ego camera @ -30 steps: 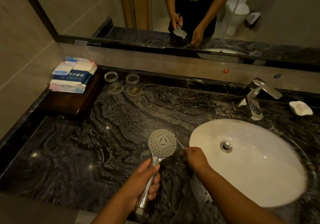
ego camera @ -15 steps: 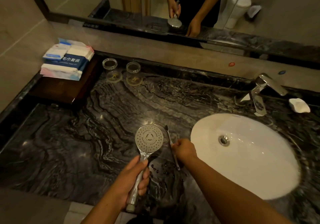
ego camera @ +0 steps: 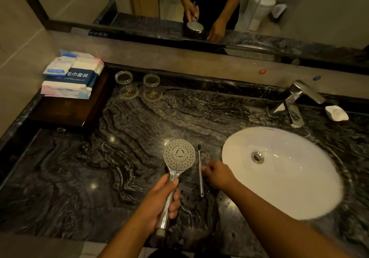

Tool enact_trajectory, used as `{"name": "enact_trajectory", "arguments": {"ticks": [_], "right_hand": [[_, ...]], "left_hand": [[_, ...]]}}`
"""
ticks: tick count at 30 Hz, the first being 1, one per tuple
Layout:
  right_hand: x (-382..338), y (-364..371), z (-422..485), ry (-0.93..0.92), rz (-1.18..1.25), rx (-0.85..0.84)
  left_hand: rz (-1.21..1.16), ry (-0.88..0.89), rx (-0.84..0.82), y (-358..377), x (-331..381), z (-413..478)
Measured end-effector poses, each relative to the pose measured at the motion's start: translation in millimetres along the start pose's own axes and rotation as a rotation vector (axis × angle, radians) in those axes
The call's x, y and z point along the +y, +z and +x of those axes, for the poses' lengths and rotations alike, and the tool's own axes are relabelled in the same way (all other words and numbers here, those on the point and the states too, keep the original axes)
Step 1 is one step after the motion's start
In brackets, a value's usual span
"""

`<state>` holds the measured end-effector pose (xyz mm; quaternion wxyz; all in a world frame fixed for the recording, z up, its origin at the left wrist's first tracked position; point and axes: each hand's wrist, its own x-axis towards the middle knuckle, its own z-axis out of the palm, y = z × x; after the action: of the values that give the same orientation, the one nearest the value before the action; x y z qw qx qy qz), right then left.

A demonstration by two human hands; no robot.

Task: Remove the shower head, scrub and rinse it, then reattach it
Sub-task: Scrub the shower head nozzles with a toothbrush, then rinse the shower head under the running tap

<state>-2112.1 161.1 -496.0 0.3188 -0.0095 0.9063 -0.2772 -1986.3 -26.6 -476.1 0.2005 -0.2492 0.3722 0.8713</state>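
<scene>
My left hand (ego camera: pixel 159 200) grips the chrome handle of the detached shower head (ego camera: pixel 179 155). It holds the round, hole-dotted face up over the dark marble counter (ego camera: pixel 99 168). A thin toothbrush (ego camera: pixel 200 170) lies just to the right of the head, with its bristles pointing away from me. The curled fingertips of my right hand (ego camera: pixel 217 175) are at the middle of the brush handle. I cannot tell whether they grip it. Water drops lie on the counter below the brush.
The white oval sink (ego camera: pixel 289 178) is set into the counter at the right, with a chrome faucet (ego camera: pixel 295 100) and a white soap (ego camera: pixel 336 113) behind it. Two glasses (ego camera: pixel 137 86) and wrapped towel packs (ego camera: pixel 71 74) on a dark tray stand at the back left. The mirror (ego camera: pixel 199 8) reflects my arms.
My left hand has carried the shower head a little to the left and nearer. More of the toothbrush shows on the counter beside my right hand's fingers.
</scene>
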Motion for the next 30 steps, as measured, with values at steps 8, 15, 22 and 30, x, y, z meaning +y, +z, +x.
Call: {"name": "enact_trajectory", "arguments": {"ticks": [8,15,22,30], "right_hand": [[-5,-32,-66,0.074,1.060,-0.239],[32,-58,-70,-0.016,1.291,-0.257],[123,-110,-50,-0.064,1.221,-0.276],[225,-202,-29,-0.085,1.026,-0.404]], "left_hand": [[0.108,0.037,-0.051,49,-9,25],[0.224,0.036,-0.142,115,-32,36],[0.284,0.075,-0.082,193,-82,68],[0.503,0.009,0.037,291,-139,109]]}}
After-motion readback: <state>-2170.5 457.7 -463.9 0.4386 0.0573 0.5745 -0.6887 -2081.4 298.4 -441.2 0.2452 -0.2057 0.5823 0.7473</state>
